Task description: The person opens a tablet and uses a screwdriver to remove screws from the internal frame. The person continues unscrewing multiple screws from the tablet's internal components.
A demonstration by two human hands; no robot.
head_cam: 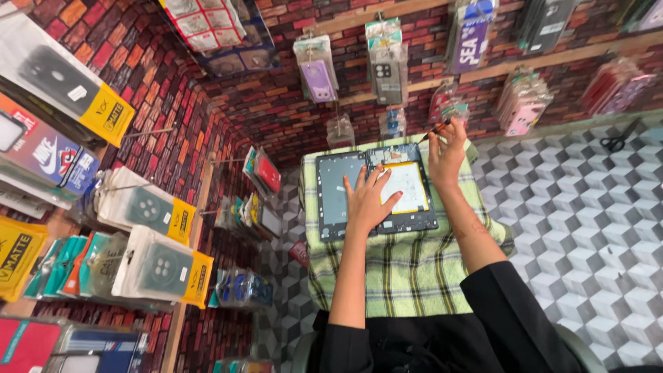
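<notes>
Green-and-white plaid cloth (407, 269), dark grey tablet frame (331, 190), yellow-edged white battery (407, 186), red brick-patterned wall (276, 110), black sleeves (511, 311).

One head-worn view, looking steeply down, close over a cloth-covered table (407, 276) — brick-pattern wall (276, 103) beyond

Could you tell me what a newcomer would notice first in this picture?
At centre, an opened tablet lies on a green checked cloth, the left hand flat on it. The right hand holds a thin tool at its far edge. Packaged phone cases crowd the brick-patterned wall at left.
</notes>
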